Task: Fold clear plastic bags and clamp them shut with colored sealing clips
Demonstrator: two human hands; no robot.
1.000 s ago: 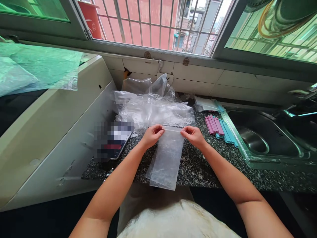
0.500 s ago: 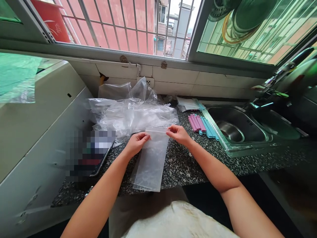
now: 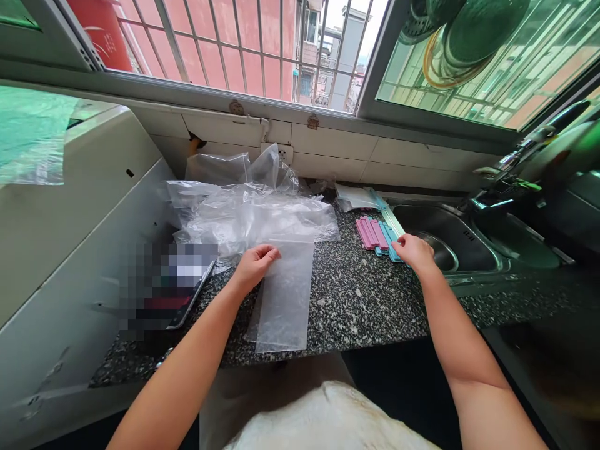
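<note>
Left hand (image 3: 253, 265), fingers curled, pins the clear bag (image 3: 284, 294) flat at frame centre on the worktop (image 3: 356, 300) while right hand (image 3: 412, 251), fingers bent, touches the blue sticks (image 3: 390, 240) right of centre; best to lift one stick cleanly, bag held steady.

No readable text; white marks on red container (image 3: 104, 28) outside window illegible.

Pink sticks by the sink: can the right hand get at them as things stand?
Probably yes. The right hand already rests on the blue sticks lying right beside the pink sticks, and nothing on the counter lies between them.
</note>
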